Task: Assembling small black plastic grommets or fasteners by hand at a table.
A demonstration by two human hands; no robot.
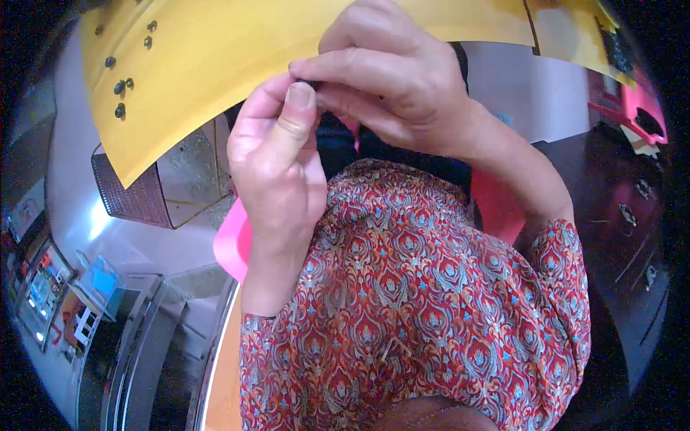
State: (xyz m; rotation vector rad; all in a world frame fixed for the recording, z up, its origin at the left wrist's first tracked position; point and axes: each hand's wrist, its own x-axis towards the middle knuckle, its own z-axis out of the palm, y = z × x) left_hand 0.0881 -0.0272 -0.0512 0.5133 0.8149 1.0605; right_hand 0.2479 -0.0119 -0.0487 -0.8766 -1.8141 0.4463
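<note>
My left hand [277, 154] and my right hand [406, 75] meet at the front edge of a yellow-topped table [237, 43]. Between their fingertips sits a small black piece [308, 82], mostly covered, so its kind does not show. The left thumb and fingers pinch it from one side, while the right thumb and forefinger close on it from the other. Several small dark knob-like parts lie on the table's left side, among them a rounded one [119, 87] and a smaller one [148, 42].
A brown woven-look basket [129, 188] stands below the table's left corner. Pink plastic, like a chair, [231, 241] shows beside my body. At the far right are a pink tray [632, 108] holding dark items and a dark cabinet [611, 215].
</note>
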